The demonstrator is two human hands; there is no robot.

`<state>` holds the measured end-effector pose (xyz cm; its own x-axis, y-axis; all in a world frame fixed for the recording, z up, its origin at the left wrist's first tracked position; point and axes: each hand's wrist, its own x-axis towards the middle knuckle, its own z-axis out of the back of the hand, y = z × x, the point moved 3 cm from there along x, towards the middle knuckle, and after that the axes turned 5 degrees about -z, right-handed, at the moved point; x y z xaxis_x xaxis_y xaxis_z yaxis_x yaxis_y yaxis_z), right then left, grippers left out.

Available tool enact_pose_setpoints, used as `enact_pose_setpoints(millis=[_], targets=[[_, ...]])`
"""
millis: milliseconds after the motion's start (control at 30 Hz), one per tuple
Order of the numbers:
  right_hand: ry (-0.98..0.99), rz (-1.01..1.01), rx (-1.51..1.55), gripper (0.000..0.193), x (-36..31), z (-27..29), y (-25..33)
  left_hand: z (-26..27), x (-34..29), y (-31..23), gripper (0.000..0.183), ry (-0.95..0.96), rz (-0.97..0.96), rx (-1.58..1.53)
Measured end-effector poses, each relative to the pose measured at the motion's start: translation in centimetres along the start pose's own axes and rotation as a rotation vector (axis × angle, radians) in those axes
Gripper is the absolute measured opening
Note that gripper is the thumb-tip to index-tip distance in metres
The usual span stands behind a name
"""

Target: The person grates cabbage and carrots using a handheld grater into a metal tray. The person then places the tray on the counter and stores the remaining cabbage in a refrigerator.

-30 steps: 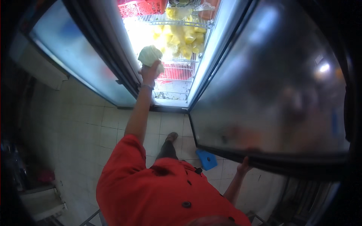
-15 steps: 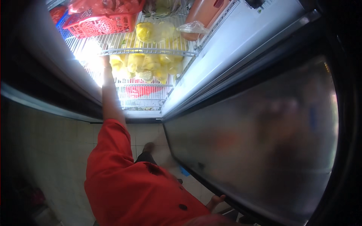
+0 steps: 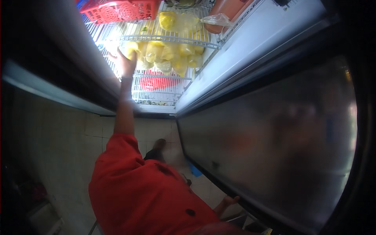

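My left hand (image 3: 126,64) reaches into the lit refrigerator, fingers spread, below the upper wire shelf (image 3: 168,39). It is beside several clear plastic bags with yellow contents (image 3: 154,51); glare hides whether the fingertips touch the nearest one. Low in the picture, my right hand (image 3: 228,201) grips the dark edge of the open refrigerator door (image 3: 270,145), some fingers hidden. Another yellow bag (image 3: 167,20) lies on the upper shelf.
A red plastic basket (image 3: 121,11) and a brownish-orange container (image 3: 223,15) with clear plastic wrap stand on the upper shelf. A red bag (image 3: 156,81) sits lower down. Pale floor tiles (image 3: 94,129) and something blue (image 3: 195,169) show near the door.
My left hand has come from behind the upper shelf's front edge into view, fingers spread. The view has shifted, so the shelves appear higher and further right. My right hand stays at the door edge.
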<state>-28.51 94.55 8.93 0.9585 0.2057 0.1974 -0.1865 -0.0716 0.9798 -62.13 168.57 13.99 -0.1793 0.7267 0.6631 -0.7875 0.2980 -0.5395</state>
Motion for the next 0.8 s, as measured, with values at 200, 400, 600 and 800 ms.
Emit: enact_pose_setpoints(millis=[200, 400, 600, 800], targets=[[0.144, -0.027, 0.113, 0.078, 1.9, -1.4, -2.0, 5.7, -12.3, 0.7, 0.070, 0.313, 0.090, -0.259], [0.388, -0.103, -0.172, 0.063, -0.3, -4.5, 4.2, 11.6, -19.5, -4.5, 0.050, 0.735, 0.118, -0.435], [0.945, 0.258, 0.059, 0.084, -7.3, -9.3, 10.7, 17.5, -39.7, 4.1, 0.045, 1.050, 0.163, -0.392], [1.200, 0.096, 0.162, 0.082, -17.7, -15.0, 13.5, 32.3, -47.0, -3.2, 0.098, 1.261, 0.143, -0.231]])
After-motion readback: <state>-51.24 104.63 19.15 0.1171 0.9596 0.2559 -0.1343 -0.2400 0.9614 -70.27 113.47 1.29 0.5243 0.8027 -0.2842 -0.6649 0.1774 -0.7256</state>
